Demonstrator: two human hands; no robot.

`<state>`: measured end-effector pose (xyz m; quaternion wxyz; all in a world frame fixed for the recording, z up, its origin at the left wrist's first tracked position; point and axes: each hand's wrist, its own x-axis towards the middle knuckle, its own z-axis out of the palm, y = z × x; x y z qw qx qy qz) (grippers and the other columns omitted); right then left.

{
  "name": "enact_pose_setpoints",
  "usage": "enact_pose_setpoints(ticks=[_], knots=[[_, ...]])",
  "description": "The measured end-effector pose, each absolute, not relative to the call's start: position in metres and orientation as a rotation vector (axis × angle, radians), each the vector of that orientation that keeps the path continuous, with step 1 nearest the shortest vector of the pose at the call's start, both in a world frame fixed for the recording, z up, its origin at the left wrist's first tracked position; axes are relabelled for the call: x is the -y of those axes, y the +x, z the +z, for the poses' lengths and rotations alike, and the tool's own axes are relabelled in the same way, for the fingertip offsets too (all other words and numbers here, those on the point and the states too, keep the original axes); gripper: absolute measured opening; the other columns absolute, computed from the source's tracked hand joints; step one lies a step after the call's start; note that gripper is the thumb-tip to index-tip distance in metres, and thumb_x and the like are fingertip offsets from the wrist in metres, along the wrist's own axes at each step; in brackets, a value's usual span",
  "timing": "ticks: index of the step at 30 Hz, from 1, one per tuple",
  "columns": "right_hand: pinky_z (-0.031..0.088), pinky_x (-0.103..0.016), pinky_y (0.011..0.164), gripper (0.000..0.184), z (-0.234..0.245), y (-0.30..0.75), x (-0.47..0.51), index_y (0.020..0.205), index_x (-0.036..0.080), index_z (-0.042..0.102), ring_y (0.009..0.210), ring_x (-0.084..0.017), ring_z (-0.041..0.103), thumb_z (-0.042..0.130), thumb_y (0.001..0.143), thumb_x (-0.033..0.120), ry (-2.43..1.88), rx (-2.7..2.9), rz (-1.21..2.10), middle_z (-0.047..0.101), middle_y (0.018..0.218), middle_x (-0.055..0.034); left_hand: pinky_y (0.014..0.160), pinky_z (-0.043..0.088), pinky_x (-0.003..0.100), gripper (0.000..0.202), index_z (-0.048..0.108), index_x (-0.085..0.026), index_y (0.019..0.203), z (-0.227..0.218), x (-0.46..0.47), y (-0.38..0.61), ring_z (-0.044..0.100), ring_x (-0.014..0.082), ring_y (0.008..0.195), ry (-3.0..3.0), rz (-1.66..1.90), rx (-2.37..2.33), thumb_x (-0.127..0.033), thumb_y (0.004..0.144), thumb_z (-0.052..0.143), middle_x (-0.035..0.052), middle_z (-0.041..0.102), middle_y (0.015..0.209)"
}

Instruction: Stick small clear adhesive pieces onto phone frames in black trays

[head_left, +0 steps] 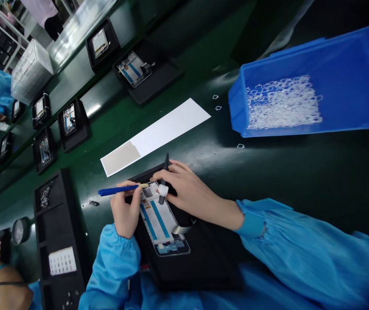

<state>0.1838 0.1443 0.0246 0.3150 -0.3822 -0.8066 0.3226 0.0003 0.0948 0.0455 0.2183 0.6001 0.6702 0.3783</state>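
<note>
We see an opened smartphone (156,213) lying in a black tray (204,262) on the green surface (268,172), its upper end between our two hands. Our left grip (125,213) is pinched around a blue pen-like stick (116,190), its pale tip over that end; we cannot tell whether it touches. Our right grip (195,189), just beside the phone's right edge, closes on a narrow black tool (166,162), with a small white piece (163,190) against it.

Electronics factory: phones (155,219) in trays (165,77)
</note>
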Motion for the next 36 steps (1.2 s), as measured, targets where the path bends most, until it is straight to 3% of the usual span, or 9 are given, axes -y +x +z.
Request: enact_pose_setpoints(ticks=[13, 19, 23, 30, 36], knots=[[0.034, -0.055, 0.108, 0.023, 0.022, 0.175, -0.145, 0.098, 0.022, 0.056, 0.082, -0.021, 0.059, 0.049, 0.082, 0.006, -1.019, 2.123, 0.753, 0.065, 0.089, -0.0036, 0.068, 0.057, 0.023, 0.012, 0.060, -0.018, 0.089, 0.046, -0.095, 0.003, 0.071, 0.0146, 0.077, 1.598, 1.065, -1.867, -0.029, 0.086, 0.064, 0.0030, 0.069, 0.087], [0.034, -0.053, 0.109, 0.029, 0.018, 0.171, -0.147, 0.094, 0.022, 0.055, 0.080, -0.020, 0.058, 0.047, 0.077, -0.001, -1.009, 2.105, 0.733, 0.064, 0.085, -0.0020, 0.060, 0.057, 0.023, 0.025, 0.054, -0.018, 0.089, 0.050, -0.098, 0.003, 0.071, 0.0145, 0.063, 1.266, 1.227, -1.810, -0.039, 0.084, 0.067, -0.0007, 0.067, 0.072], [0.036, -0.053, 0.107, 0.029, 0.016, 0.171, -0.147, 0.093, 0.022, 0.054, 0.081, -0.020, 0.059, 0.048, 0.077, -0.001, -1.015, 2.108, 0.727, 0.064, 0.085, -0.0024, 0.066, 0.057, 0.025, 0.021, 0.057, -0.018, 0.090, 0.052, -0.094, 0.001, 0.072, 0.0152, 0.072, 1.398, 1.161, -1.861, -0.035, 0.084, 0.067, 0.0032, 0.070, 0.083], [0.036, -0.052, 0.105, 0.013, 0.020, 0.172, -0.146, 0.094, 0.024, 0.055, 0.083, -0.021, 0.061, 0.057, 0.086, 0.013, -0.924, 2.024, 0.738, 0.067, 0.088, -0.0017, 0.059, 0.057, 0.023, 0.030, 0.055, -0.018, 0.088, 0.054, -0.094, 0.008, 0.071, 0.0146, 0.063, 1.182, 1.267, -1.759, -0.043, 0.080, 0.071, 0.0002, 0.069, 0.071], [0.043, -0.044, 0.092, 0.006, 0.025, 0.174, -0.146, 0.090, 0.024, 0.054, 0.076, -0.018, 0.061, 0.059, 0.089, 0.020, -0.851, 1.869, 0.890, 0.068, 0.086, 0.0003, 0.062, 0.058, 0.024, 0.035, 0.054, -0.019, 0.088, 0.062, -0.097, 0.008, 0.070, 0.0137, 0.062, 1.083, 1.269, -1.628, -0.046, 0.077, 0.074, 0.0008, 0.071, 0.072]])
